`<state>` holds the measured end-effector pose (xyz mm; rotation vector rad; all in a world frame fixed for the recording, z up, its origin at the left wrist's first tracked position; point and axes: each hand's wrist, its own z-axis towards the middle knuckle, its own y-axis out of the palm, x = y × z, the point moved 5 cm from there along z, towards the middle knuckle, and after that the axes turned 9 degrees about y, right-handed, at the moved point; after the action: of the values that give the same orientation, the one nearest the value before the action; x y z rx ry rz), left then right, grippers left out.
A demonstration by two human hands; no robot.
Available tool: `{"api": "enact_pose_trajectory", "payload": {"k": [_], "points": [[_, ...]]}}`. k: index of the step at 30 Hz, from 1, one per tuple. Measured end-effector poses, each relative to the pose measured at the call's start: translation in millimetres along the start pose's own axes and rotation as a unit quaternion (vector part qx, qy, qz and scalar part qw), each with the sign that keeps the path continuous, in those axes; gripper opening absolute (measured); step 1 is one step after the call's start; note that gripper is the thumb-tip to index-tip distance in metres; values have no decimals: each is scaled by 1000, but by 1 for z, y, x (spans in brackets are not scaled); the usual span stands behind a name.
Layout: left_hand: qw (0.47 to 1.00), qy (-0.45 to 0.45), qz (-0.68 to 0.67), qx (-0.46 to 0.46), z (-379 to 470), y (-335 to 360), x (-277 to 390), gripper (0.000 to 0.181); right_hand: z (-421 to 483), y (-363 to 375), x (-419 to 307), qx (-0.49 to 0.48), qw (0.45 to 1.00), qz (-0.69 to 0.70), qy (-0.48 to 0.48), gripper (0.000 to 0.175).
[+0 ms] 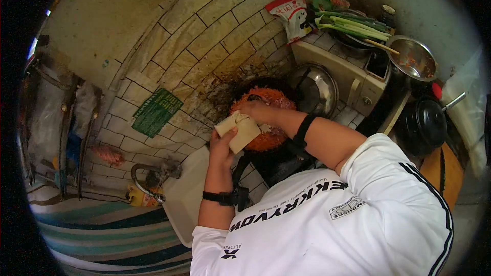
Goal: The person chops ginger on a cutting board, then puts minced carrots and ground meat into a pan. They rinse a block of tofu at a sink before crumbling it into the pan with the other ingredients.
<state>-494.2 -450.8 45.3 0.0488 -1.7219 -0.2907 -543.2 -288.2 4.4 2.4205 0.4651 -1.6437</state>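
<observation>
My left hand [226, 142] grips a pale block that looks like tofu [241, 134], thumb across its face. The block is tilted above a dark wok, and its upper edge is broken and crumbly. My right hand [257, 110] is at that broken edge, over the wok; its fingers are partly hidden, so I cannot tell whether they pinch a piece. Orange shredded food [264, 143] fills the wok, with pinkish bits at the upper right. Pale crumbs [265, 128] show beside the block. The wok's handle [241, 166] points towards me.
A shiny metal lid [322, 90] leans right of the wok, near a microwave oven [330, 61]. Green onions [356, 25] and a steel bowl [412, 57] stand behind. A black pot [420, 124] is at far right. Left are a pale sink [180, 211] and faucet [140, 170].
</observation>
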Motion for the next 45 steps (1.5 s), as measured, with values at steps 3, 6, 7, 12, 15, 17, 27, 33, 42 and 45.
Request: {"api": "enact_pose_trajectory", "payload": {"k": [3,6,7,12,15,17,27,33,42,45], "points": [[999,11,-32,-18,4,12,2,53,20,6,13,102,825,-472,-295,41],[999,5,-39,-26,6,3,-3,50,-15,11,-9,1,989,-125,-82,48],[999,2,-41,-23,7,5,-4,50,-24,11,-16,20,986,-141,-86,47],[998,2,-55,2,15,10,-10,45,-44,7,-28,94,970,-202,-98,44],[1000,7,-24,-14,20,7,-13,47,-39,1,-24,205,913,-305,-179,36],[1000,8,-24,-15,21,4,-14,49,-36,-1,-19,211,907,-332,-148,32],[999,23,39,-13,15,6,-4,50,-23,-19,-2,190,908,-371,-46,32],[999,8,36,21,11,5,-2,51,-23,-17,2,194,873,-445,-39,60],[999,11,17,50,13,7,-1,50,1,-22,28,114,971,-208,-20,46],[999,18,-34,11,20,3,-9,50,-4,-11,22,63,996,-6,-68,62]]}}
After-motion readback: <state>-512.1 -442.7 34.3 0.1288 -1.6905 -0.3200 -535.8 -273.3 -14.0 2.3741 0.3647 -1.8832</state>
